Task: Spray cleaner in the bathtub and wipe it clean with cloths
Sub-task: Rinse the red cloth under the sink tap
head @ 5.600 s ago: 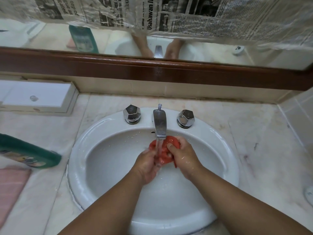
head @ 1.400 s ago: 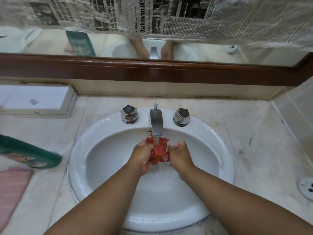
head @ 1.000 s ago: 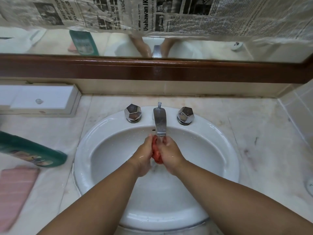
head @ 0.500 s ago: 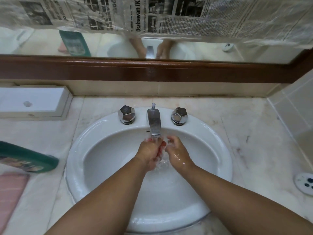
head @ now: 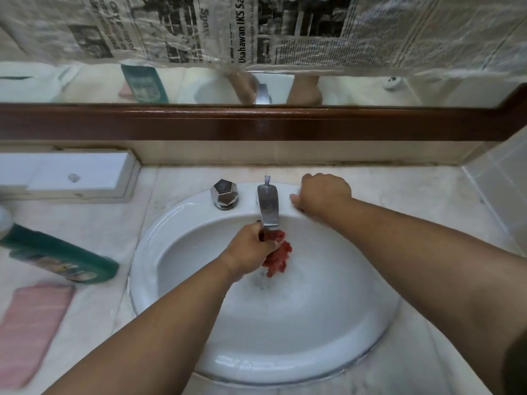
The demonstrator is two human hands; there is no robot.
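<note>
Pale marble counter [head: 413, 189], veined and glossy, runs wall to wall. Behind it we note a mirror [head: 71, 84] in a dark polished wooden frame [head: 256, 124]. Most of the glass is covered by crinkled newspaper [head: 313, 29] under clear film, and one headline reads "Usahawan IKS". The rest of the print is too small for us.

White oval ceramic sink [head: 285, 337], smooth and wet, is set into the counter.

Left of the sink a green plastic bottle [head: 60, 258] lies on its side, its label blurred and unreadable. A flat white box [head: 79, 172] sits against the back wall. A pink ribbed cloth [head: 31, 323] lies folded near the counter's front edge, just beside the bottle.

Right hand [head: 323, 195]: knuckles up, fingers curled down over the sink rim right of the spout. What is beneath it is covered, so we cannot tell whether it grasps anything.

Left hand [head: 248, 249]: clenched round the red cloth [head: 278, 255], inside the basin.

Chrome spout [head: 268, 205] is flat and tapered. A faceted chrome knob [head: 224, 193] stands to its left.

The red cloth is bunched and sodden. It sits directly under the spout's tip and its loose end hangs below the fist.
</note>
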